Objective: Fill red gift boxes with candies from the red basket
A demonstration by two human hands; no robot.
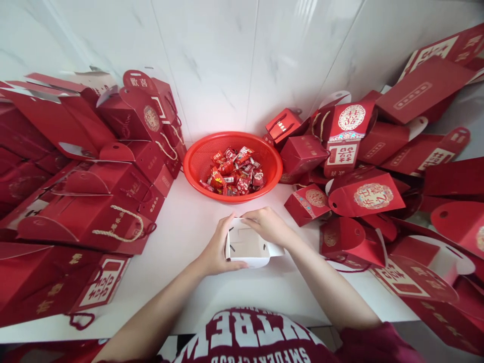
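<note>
Between my hands, at the front middle of the white table, is a small open box (247, 241) with a white inside. My left hand (216, 248) grips its left side, the thumb along the near edge and the fingers up the far left corner. The fingers of my right hand (266, 226) are bent over the box's far right edge. A white flap (276, 250) sticks out at the box's right. Dark cord ends show inside the box walls. Just beyond my hands stands a red plastic basket (196, 187) with many wrapped candies (238, 174) in it.
Red gift boxes with rope handles (124, 201) are stacked along the left. More red boxes (363, 194) lie in a loose pile on the right, some with flaps up. A white tiled wall (215, 65) rises behind the table (189, 227).
</note>
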